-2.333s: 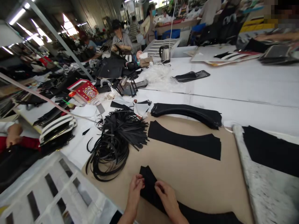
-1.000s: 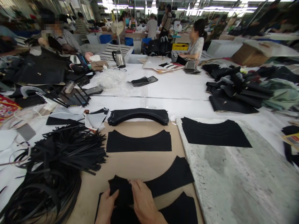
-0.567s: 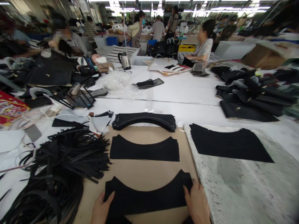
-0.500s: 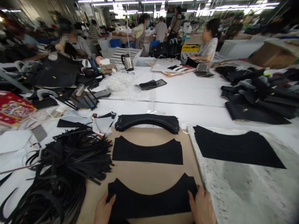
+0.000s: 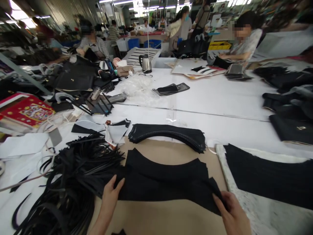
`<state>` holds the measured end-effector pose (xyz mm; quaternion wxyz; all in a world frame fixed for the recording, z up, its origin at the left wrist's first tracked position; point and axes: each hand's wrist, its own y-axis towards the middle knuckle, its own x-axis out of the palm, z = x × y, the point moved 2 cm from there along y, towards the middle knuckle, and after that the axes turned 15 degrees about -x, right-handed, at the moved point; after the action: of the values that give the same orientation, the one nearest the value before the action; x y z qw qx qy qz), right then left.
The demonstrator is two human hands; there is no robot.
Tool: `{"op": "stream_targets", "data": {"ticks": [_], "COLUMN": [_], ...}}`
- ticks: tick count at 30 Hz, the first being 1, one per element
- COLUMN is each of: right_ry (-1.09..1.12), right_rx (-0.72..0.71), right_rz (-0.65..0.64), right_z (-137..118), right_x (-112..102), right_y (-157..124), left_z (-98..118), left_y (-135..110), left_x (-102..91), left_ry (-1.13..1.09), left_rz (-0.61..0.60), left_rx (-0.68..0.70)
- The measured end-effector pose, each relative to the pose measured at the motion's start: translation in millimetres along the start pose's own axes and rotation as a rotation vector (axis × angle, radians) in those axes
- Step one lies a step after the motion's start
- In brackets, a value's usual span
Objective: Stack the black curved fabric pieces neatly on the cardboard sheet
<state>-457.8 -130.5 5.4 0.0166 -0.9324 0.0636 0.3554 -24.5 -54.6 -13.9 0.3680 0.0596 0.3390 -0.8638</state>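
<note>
My left hand (image 5: 110,195) pinches the left end of a curved black fabric piece (image 5: 168,191), and my right hand (image 5: 231,212) grips its right end. The piece lies over the lower edge of a second curved black piece (image 5: 166,166) on a brown cardboard sheet (image 5: 161,218). Beyond them sits a stack of curved black pieces (image 5: 168,133) with stitched edges. A big tangle of black strips (image 5: 73,176) lies right beside my left hand.
A black panel (image 5: 269,179) rests on a speckled slab (image 5: 271,218) at the right. A red box (image 5: 26,111), black bags, a kettle (image 5: 146,63) and clear plastic (image 5: 139,88) crowd the white table (image 5: 220,104). Several people work at the far tables.
Both hands have carried the near curved piece away from me, from its own spot on the cardboard up onto the second piece. The view has swung to the left.
</note>
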Motion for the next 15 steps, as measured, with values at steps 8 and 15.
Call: {"op": "stream_targets", "data": {"ticks": [8,15], "right_ry": [0.141,0.093], "right_rx": [-0.038,-0.046], "right_rz": [0.019,0.037], "right_z": [20.5,28.4], "right_x": [51.3,49.8], "right_y": [35.9,35.5], "left_z": [-13.0,-26.7], "left_y": [77.6,91.7], "left_x": [33.9,31.2], "left_ry": [0.151,0.272], "left_rz": [-0.018,0.074], "left_rx": [-0.004,-0.084]}}
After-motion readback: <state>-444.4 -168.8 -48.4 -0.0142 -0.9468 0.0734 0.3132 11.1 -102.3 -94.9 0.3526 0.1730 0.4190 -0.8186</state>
